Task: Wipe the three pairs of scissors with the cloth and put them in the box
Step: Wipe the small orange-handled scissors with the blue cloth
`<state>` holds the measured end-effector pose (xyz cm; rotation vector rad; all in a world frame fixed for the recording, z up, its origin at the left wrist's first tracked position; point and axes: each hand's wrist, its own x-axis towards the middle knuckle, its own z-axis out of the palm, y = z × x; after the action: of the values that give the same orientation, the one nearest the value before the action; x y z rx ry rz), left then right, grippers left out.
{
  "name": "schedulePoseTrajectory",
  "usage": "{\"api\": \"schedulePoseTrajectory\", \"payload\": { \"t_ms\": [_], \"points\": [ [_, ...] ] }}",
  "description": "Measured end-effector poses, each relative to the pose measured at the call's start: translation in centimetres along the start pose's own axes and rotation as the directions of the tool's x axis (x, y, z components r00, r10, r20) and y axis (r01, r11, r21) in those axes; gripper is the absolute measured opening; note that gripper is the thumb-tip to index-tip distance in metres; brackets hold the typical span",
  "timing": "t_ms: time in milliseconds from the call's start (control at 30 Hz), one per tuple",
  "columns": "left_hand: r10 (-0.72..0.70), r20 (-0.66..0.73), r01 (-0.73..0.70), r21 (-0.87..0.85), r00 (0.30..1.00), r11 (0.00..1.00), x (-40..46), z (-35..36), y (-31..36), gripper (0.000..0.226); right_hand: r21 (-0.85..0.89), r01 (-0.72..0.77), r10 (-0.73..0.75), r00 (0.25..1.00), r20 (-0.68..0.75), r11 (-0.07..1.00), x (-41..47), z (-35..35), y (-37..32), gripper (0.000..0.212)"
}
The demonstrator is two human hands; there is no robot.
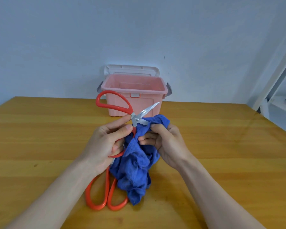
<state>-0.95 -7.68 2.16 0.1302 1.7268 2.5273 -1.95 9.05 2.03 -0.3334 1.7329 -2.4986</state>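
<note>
Nearest the box: red-handled scissors, blades spread.
Left hand: grip closed on their lower handle loop.
Right hand: pinching blue cloth around one blade.
Worktop, well short of the box: orange handles, seemingly another pair, blades hidden under cloth.

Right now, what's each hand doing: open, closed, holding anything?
Left hand: closed on the lower handle of the red-handled scissors, blades spread open.
Right hand: closed on the blue cloth, pinching it around one blade.
</note>
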Motion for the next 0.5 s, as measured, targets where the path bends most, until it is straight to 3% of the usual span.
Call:
{"api": "schedulePoseTrajectory", "payload": {
  "t_ms": [133, 200, 333, 500],
  "points": [
    [0.032, 0.004, -0.032, 0.043, 0.999, 0.999, -0.2, 0.2, 0.0, 0.043, -0.29, 0.083, -0.113, 0.99, -0.087, 0.953, 0.0, -0.2, 0.0, 0.016],
    [0.026, 0.012, -0.026, 0.043, 1.0, 0.999, -0.3, 0.3, 0.2, 0.041, -0.35, 0.125, -0.162, 0.983, -0.08, 0.928, -0.1, -0.3, -0.1, 0.016],
    [0.012, 0.037, -0.015, 0.07, 0.999, 0.997, -0.2, -0.2, 1.1, 0.044, -0.282, 0.126, -0.103, 0.99, 0.095, 0.951, -0.2, -0.8, -0.2, 0.021],
    [0.037, 0.05, -0.043, 0.116, 0.998, 0.992, 0.0, -0.9, 1.7, 0.045, -0.034, -0.095, 0.101, 0.94, 0.325, 0.995, -0.3, -2.3, -1.0, 0.031]
  ]
}}
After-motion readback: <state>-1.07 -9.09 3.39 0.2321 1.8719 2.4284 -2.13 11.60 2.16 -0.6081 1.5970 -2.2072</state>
